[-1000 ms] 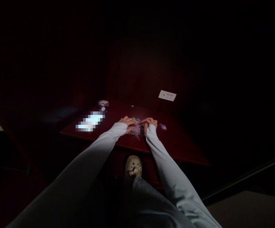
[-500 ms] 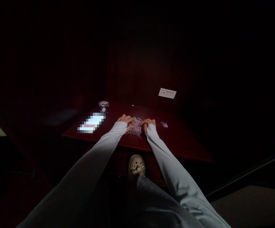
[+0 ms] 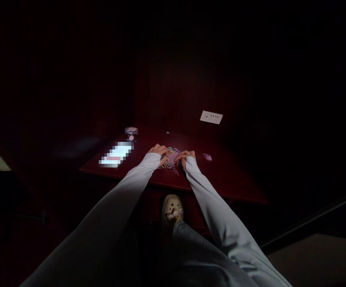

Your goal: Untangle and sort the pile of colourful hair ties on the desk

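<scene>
A heap of small coloured rubber bands (image 3: 170, 158) lies on a dark red wooden table (image 3: 221, 179). My left hand (image 3: 159, 151) rests at the heap's left edge with curled fingers. My right hand (image 3: 186, 155) sits at its right edge, fingers bent down onto the bands. Both hands touch the heap; what the fingers pinch is too small and dim to make out. Pale long sleeves cover both arms.
A small separate purple cluster of bands (image 3: 207, 157) lies to the right. A round lidded jar (image 3: 130, 132) and a white flat object (image 3: 116, 154) sit at the left. A white wall socket (image 3: 211, 117) is behind. A pale clog (image 3: 172, 209) shows under the table edge.
Both hands stay at the heap, the fingers shifting slightly among the bands. The view has drifted a little.
</scene>
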Tool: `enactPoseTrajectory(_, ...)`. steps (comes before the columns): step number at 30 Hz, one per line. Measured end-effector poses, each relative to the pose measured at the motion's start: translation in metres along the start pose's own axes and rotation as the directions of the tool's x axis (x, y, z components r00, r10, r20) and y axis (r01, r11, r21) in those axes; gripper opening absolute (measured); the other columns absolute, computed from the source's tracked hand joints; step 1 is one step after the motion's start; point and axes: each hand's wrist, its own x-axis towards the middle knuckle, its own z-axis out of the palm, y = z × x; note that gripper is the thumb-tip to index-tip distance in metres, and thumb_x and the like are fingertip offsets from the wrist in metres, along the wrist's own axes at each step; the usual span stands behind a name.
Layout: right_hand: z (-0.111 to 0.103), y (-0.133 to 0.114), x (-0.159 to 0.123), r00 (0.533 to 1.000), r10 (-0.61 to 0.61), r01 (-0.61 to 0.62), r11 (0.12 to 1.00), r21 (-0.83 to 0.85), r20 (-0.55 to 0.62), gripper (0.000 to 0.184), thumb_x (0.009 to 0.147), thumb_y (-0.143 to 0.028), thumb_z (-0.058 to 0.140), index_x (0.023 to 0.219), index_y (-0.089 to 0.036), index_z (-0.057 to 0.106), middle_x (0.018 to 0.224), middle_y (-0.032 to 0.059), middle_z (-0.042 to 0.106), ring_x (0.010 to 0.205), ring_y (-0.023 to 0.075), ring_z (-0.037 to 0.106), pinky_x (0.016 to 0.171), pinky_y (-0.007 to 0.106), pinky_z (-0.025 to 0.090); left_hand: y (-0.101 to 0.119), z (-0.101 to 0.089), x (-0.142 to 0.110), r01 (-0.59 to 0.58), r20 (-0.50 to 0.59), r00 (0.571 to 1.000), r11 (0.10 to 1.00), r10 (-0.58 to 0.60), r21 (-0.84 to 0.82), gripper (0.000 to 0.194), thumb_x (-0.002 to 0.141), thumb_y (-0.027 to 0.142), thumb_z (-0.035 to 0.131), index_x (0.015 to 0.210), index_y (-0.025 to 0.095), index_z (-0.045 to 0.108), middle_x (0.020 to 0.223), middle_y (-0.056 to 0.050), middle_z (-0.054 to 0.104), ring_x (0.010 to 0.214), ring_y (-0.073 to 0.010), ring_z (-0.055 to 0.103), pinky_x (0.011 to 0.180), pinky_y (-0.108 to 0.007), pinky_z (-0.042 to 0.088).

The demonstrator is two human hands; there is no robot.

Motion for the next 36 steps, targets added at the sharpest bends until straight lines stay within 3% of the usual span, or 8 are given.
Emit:
enactPoseTrajectory(4,-0.001,-0.004,0.002,1.0,0.024,-0.024,0.999,0.038,-0.007,0.044,0.096,-0.012,0.05,0.084,-0.03,0.088,0.101,0.0058,0.069,0.103,0.0237,0.05,0.1,0.04,0.04,0.0,-0.001,0.0,-0.013,0.031,0.999,1.0,0.013,-0.008,0.024,0.091,0.014,0.056,0.105,0.024,0.073,0.12,-0.005,0.074,0.113,-0.0256,0.057,0.1,-0.04,0.049)
enactPoseTrajectory(8,-0.005,-0.009,0.0,1.0,0.008,-0.007,0.999,0.051,-0.017,0.043,0.097,-0.012,0.05,0.088,-0.031,0.088,0.099,0.0062,0.07,0.104,0.0246,0.05,0.098,0.04,0.041,0.002,0.0,-0.002,-0.12,0.111,0.986,0.992,0.124,-0.034,0.037,0.092,0.014,0.056,0.118,0.031,0.076,0.14,-0.001,0.068,0.123,-0.025,0.055,0.106,-0.041,0.049)
enactPoseTrajectory(12,-0.01,-0.012,-0.002,0.998,0.033,-0.029,0.996,0.089,-0.047,0.047,0.095,-0.01,0.044,0.087,-0.028,0.086,0.097,0.006,0.069,0.103,0.0234,0.051,0.099,0.039,0.04,0.003,0.003,-0.002,-0.117,0.141,0.983,0.993,0.119,-0.027,0.034,0.095,0.016,0.054,0.104,0.033,0.082,0.144,0.001,0.066,0.125,-0.0251,0.054,0.11,-0.043,0.049)
enactPoseTrajectory(17,-0.017,-0.02,-0.001,0.993,0.119,-0.117,0.988,0.101,-0.015,0.041,0.091,-0.012,0.046,0.076,-0.025,0.081,0.094,0.0055,0.071,0.107,0.0238,0.052,0.104,0.039,0.037,0.002,0.004,-0.002,-0.091,0.094,0.991,0.995,0.094,-0.034,0.026,0.094,0.019,0.059,0.097,0.029,0.083,0.139,-0.002,0.07,0.122,-0.026,0.054,0.108,-0.045,0.049)
enactPoseTrajectory(24,-0.026,-0.029,-0.004,0.994,0.019,-0.025,0.998,0.051,0.111,0.041,0.093,-0.012,0.049,0.062,-0.024,0.073,0.088,0.0037,0.072,0.106,0.022,0.052,0.104,0.037,0.036,0.004,0.002,-0.004,-0.085,0.051,0.995,0.995,0.087,-0.05,0.011,0.092,0.029,0.07,0.091,0.025,0.08,0.132,-0.005,0.072,0.117,-0.0264,0.055,0.103,-0.043,0.05)
enactPoseTrajectory(31,-0.035,-0.025,-0.014,0.986,0.023,-0.028,0.999,0.027,0.165,0.018,0.091,-0.02,0.064,0.092,-0.027,0.081,0.102,0.0026,0.073,0.11,0.0239,0.051,0.104,0.038,0.039,0.001,0.003,-0.004,-0.066,0.077,0.995,0.996,0.071,-0.066,0.007,0.084,0.03,0.079,0.088,0.025,0.079,0.131,-0.003,0.073,0.115,-0.0259,0.056,0.101,-0.042,0.049)
enactPoseTrajectory(36,-0.036,-0.026,-0.02,0.973,0.041,-0.037,0.999,-0.02,0.226,0.018,0.085,-0.022,0.077,0.1,-0.031,0.081,0.111,0.0013,0.072,0.109,0.0249,0.049,0.102,0.038,0.04,-0.001,0.003,-0.003,-0.062,0.082,0.994,0.995,0.068,-0.072,0.008,0.084,0.031,0.08,0.088,0.024,0.079,0.132,-0.004,0.073,0.116,-0.0261,0.056,0.1,-0.042,0.049)
